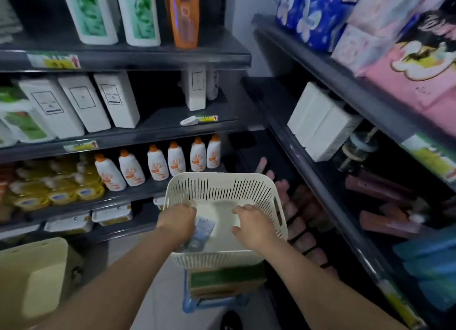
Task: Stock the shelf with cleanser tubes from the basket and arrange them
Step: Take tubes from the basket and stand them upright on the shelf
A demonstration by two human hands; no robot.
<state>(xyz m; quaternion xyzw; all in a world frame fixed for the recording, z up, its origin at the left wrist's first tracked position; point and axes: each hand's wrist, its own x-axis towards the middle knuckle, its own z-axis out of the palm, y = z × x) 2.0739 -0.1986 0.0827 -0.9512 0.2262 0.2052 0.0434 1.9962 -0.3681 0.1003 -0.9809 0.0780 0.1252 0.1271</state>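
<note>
Two hands reach into the basket (222,189); left hand (176,221) fingers clamp a cleanser tube (204,227), right hand (251,224) fingers unclear.

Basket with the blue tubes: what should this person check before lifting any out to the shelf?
1. Blue tubes in the basket: ok, a few lie at its left side.
2. Left hand on the tubes: ok, it touches them; whether the grip is firm, cannot tell.
3. Right hand free: ok, nothing seen in it.
4. Basket steady: ok, it sits on a cardboard box.
5. Room on the dark shelf at right: cannot tell, too dim.
</note>
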